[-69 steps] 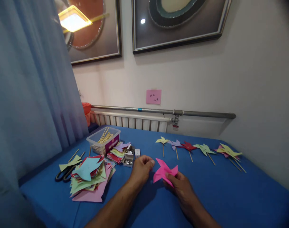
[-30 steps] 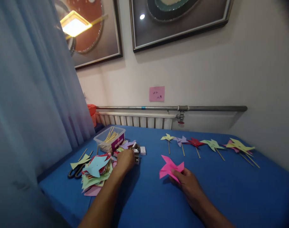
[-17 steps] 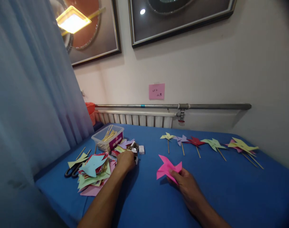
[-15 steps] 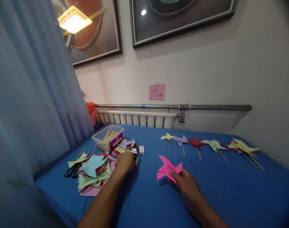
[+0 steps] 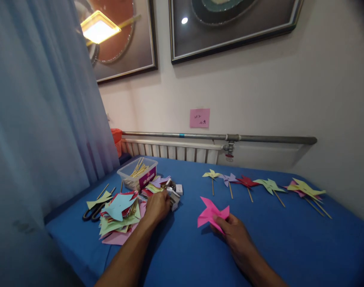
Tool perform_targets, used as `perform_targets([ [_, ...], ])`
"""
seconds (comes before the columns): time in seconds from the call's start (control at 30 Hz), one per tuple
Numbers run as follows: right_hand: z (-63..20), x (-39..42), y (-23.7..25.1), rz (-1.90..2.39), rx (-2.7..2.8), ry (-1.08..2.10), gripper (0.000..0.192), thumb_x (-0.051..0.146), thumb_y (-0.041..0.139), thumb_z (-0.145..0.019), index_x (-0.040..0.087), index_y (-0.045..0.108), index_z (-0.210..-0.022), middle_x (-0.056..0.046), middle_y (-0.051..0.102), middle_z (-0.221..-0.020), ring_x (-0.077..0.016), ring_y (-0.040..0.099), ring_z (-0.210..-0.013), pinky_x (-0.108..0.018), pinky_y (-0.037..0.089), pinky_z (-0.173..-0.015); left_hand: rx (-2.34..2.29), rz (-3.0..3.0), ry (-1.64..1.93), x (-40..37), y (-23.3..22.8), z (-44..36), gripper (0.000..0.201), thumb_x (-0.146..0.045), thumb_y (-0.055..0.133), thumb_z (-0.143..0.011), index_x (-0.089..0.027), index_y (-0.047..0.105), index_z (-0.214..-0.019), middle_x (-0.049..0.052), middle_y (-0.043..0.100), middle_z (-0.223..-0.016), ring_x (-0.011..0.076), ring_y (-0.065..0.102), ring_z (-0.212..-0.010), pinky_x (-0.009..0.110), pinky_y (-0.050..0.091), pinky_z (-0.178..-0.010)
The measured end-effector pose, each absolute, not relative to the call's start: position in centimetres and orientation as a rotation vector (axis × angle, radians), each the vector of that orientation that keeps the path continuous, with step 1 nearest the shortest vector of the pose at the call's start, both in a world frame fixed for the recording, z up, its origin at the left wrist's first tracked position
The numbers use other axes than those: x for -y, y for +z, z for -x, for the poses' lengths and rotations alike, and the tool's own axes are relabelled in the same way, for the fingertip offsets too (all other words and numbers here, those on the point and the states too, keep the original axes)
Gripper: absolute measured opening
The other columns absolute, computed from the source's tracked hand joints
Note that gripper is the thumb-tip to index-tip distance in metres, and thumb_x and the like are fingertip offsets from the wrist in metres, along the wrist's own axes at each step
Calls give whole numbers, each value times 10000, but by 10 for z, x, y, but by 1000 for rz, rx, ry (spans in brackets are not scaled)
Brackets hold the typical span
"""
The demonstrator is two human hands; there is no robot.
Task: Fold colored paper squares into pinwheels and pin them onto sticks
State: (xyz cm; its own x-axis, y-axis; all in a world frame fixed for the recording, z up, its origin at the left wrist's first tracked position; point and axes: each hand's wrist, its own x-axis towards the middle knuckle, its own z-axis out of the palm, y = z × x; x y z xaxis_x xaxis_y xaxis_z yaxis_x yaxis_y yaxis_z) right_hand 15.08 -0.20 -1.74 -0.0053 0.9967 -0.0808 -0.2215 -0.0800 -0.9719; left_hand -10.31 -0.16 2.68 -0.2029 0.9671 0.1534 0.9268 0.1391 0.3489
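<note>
My right hand (image 5: 234, 235) pinches a bright pink paper pinwheel (image 5: 210, 213) near its centre, thumb on top. The pinwheel has no stick on it and is held above the blue cloth. My left hand (image 5: 158, 205) is curled at a cluster of small grey and brown items (image 5: 173, 196); its fingertips are hidden, so what they grip cannot be made out. A small white box (image 5: 179, 189) stands just beyond. Near the left wrist lies a stack of coloured paper pieces (image 5: 120, 219) with a light blue one on top.
A clear plastic tub (image 5: 147, 175) holds thin wooden sticks. Black-handled scissors (image 5: 95, 215) lie at the left under a pale yellow paper piece (image 5: 99, 199). Several finished pinwheels on sticks, such as a red one (image 5: 246, 182), line the back right. A curtain (image 5: 50, 99) hangs at left.
My left hand has shifted slightly among the small items, and a grey piece beside its fingers shows more now. The right hand and pink pinwheel have stayed put. The view has shifted slightly.
</note>
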Motion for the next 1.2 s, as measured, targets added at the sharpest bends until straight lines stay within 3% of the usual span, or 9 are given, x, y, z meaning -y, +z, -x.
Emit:
perform_targets([
  [0.27,-153,2,-15,1104,1023,1394,259,328,832,-631,160,735,-803,7,698,-673,-148,605,-602,-261,493,-611,-1966,-1906,1113,-2,19,94,135,-120,556,-844,-178,677,-829,18,709,-799,146,625,-756,245,427,-708],
  [0.43,-153,2,-16,1088,1014,1381,238,350,809,-651,169,704,-765,20,663,-629,-146,587,-578,-263,487,-601,-1662,-2055,934,5,8,64,246,-67,538,-821,-201,712,-931,9,737,-903,148,653,-841,244,481,-776],
  [0.7,-150,-8,-28,1149,969,1371,320,402,818,-566,174,687,-748,17,644,-623,-142,564,-549,-267,467,-558,-1545,-2574,415,18,3,38,272,-116,455,-924,-175,697,-815,111,715,-899,223,639,-888,320,457,-814],
  [0.93,-152,2,-17,1115,995,1364,303,400,800,-639,160,694,-792,13,658,-665,-138,568,-596,-280,501,-623,-1501,-2463,507,17,3,48,240,-84,523,-829,-213,701,-924,71,720,-995,207,638,-982,287,457,-832],
  [1.2,-150,-2,-18,1146,974,1360,299,396,794,-595,176,654,-741,35,592,-591,-131,528,-545,-270,447,-559,-1535,-2387,535,12,-3,48,211,-140,531,-856,-212,729,-870,56,726,-937,198,643,-927,294,449,-816],
])
